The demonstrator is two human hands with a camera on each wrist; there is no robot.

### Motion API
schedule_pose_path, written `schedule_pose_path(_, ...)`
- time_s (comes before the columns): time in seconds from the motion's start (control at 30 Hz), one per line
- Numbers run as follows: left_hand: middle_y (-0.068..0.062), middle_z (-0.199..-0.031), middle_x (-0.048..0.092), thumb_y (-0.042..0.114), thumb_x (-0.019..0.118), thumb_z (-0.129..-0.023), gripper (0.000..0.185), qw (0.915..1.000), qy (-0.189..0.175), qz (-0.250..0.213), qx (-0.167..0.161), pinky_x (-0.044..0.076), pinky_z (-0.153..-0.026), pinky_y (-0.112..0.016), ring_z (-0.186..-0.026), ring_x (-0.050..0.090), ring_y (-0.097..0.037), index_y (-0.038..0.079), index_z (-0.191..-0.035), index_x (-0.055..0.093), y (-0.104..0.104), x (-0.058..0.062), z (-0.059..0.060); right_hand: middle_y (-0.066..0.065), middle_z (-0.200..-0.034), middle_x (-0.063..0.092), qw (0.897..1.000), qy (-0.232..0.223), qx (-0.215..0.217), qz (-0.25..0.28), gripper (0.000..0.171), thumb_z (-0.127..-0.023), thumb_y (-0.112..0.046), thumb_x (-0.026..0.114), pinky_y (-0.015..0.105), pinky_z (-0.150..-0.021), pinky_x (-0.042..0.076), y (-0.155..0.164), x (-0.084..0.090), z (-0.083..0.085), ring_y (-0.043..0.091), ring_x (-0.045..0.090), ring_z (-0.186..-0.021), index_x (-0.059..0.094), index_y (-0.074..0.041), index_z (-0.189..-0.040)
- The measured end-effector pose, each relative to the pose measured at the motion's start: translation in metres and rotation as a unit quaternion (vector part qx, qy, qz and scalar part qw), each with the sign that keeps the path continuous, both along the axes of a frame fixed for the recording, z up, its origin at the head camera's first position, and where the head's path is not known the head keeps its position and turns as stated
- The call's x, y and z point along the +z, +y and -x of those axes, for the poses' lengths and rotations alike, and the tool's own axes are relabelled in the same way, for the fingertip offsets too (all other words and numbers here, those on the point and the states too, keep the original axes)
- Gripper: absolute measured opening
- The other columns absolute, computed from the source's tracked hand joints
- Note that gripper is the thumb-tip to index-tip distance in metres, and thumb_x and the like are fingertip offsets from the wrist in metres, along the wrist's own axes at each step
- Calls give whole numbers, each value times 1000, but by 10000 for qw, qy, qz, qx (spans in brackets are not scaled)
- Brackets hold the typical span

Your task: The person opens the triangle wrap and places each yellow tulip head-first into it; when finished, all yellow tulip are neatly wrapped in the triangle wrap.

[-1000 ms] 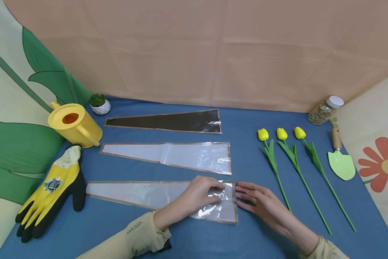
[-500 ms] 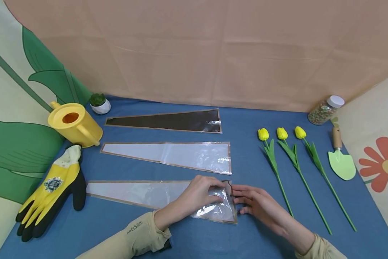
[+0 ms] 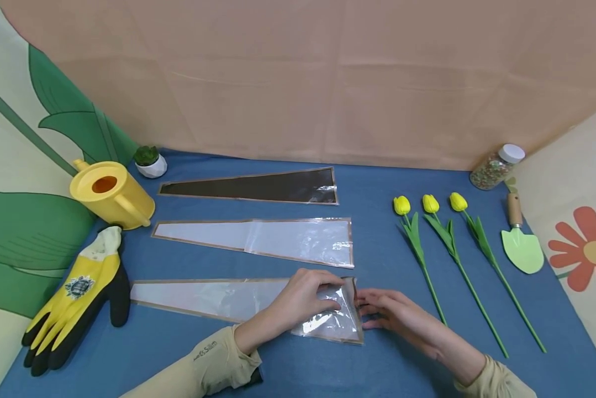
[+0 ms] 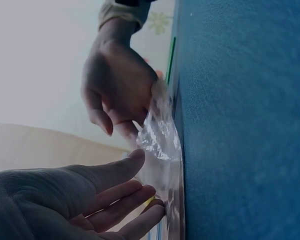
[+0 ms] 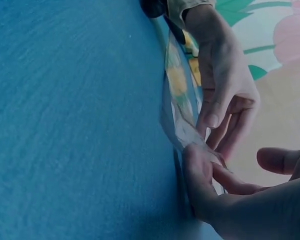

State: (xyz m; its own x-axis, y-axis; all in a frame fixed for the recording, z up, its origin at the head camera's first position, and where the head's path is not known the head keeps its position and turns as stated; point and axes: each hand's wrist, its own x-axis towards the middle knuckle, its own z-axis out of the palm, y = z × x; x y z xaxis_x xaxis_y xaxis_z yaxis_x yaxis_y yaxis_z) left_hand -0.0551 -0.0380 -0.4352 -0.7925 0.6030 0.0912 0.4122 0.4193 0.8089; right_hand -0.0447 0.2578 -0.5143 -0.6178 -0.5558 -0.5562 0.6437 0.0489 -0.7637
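Lying flat on the blue counter [image 3: 298, 365] nearest you, the clear flower sleeve [image 3: 218, 298] points its narrow tip toward the gardening glove and its wide mouth toward your hands. Your left hand [image 3: 302, 301] rests on the wide end, fingers curled lightly down onto the film and pressing it. Your right hand [image 3: 392, 315] is at the mouth edge, its fingertips pinching the upper layer of the film.

Change noted: a second ago the mouth edge lay flat and your right hand sat spread beside it, apart from the film. Now that hand has closed in and the corner of the mouth stands lifted off the counter; the left wrist view shows the crinkled film raised between both hands. My judgement is that the two layers are starting to separate, so the sleeve is being opened but is not yet open along its whole mouth.

Beyond it lie a second clear sleeve [image 3: 258, 239] and a dark sleeve [image 3: 258, 187], both flat and untouched. Three yellow tulips [image 3: 429, 221] lie side by side to your right, well apart from the hands. Further out: a green trowel [image 3: 521, 246], a jar of pebbles [image 3: 494, 167], a yellow watering can [image 3: 110, 193], a small potted plant [image 3: 149, 160] and the yellow-and-black glove [image 3: 76, 298].

Writing: small print on your left sleeve cuff [image 3: 204, 349] and a round emblem on the glove, both too small to read.
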Motion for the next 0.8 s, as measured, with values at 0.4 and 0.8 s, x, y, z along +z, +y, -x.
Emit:
schedule_pose_path(0.4, -7, -116, 80, 8, 91, -87, 31, 9999, 23, 92, -63, 59, -91, -32, -110, 74, -23, 3, -117, 81, 1, 0, 1, 19, -158, 51, 9918, -388, -342, 1173, 60, -113, -30, 54, 46, -116, 45, -11, 16, -6, 29, 56, -140, 40, 4, -161)
schedule_pose_path(0.8, -5, -110, 80, 9, 92, -83, 13, 9986, 534, -7, 30, 57, -78, -24, -95, 76, -16, 6, -90, 81, 1, -1, -1, 13, -154, 55, 9968, 223, -262, 719, 53, -115, -28, 48, 37, -113, 48, -47, 81, -19, 20, 58, -133, 47, 4, -157)
